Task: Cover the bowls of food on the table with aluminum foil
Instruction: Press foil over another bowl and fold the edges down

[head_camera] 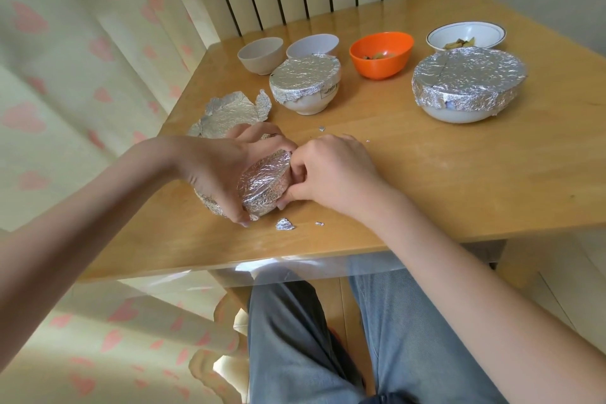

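Table (pixel 459 174): we see a wooden top with a glossy clear cover, holding every bowl and all the foil
Legs (pixel 328 354): ours, in blue jeans, below the near edge
Curtain (pixel 65 75): pale, with pink hearts, hanging to the left of the table
Big bowl (pixel 469 82): white, far right, its top and rim fully wrapped in foil
Left hand (pixel 226 170): we curl its fingers round the left side of the near bowl, thumb low by the table, gripping it
Right hand (pixel 331 170): we press its bent fingers against the right side of the same bowl, pinching the foil edge there
Loose foil (pixel 229 111): a crumpled sheet lying flat behind the left hand, at the table's left edge
Mid bowl (pixel 306 85): white, wrapped over the top, with a written label on its side; it stands behind the loose sheet's right end
Orange bowl (pixel 381 54): uncovered, a little food in the bottom, between the mid bowl and the big bowl
Rimmed bowl (pixel 465 36): white with a thin line round the rim, uncovered, some food inside, just behind the big bowl
Plain bowls (pixel 260 54): two small pale ones side by side at the far left, both uncovered
Near bowl (pixel 265 185): small, tilted between both hands near the front edge, foil over its top and down the sides
Scraps (pixel 284 224): small torn foil bits on the table just in front of the near bowl
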Motion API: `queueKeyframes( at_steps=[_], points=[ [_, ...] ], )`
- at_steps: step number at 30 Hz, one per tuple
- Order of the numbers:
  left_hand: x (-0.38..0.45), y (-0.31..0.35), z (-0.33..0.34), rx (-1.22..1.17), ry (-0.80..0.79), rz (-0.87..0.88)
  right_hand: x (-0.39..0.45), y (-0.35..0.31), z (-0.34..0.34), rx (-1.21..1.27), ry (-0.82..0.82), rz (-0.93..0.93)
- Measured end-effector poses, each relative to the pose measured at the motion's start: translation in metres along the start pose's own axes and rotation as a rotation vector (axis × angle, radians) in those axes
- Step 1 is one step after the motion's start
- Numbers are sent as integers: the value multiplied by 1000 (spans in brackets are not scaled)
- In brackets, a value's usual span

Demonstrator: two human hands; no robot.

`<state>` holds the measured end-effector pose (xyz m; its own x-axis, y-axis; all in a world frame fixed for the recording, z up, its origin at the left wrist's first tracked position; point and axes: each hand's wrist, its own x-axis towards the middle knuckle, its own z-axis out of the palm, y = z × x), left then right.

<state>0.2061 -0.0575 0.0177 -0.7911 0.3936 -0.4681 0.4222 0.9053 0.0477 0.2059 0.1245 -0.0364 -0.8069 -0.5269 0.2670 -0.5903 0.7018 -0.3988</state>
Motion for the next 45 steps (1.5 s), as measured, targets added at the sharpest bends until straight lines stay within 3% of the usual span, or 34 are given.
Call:
queueKeyframes(
  at_steps=[11,20,30,35,39,45],
  points=[
    [0,2,0,-8,9,-7,-7,8,-1,96,-55,21],
    [0,3,0,9,4,-51,-18,1,9,-3,49,-50],
    [1,2,0,16,1,-44,2,9,-3,7,-34,-168],
    [2,1,1,24,1,-34,12,15,-8,103,-132,-150],
    [1,0,0,41,-1,-44,29,17,-18,6,-122,-103],
    [2,1,1,7,7,-76,44,15,-24,-17,-240,-104]
  ],
)
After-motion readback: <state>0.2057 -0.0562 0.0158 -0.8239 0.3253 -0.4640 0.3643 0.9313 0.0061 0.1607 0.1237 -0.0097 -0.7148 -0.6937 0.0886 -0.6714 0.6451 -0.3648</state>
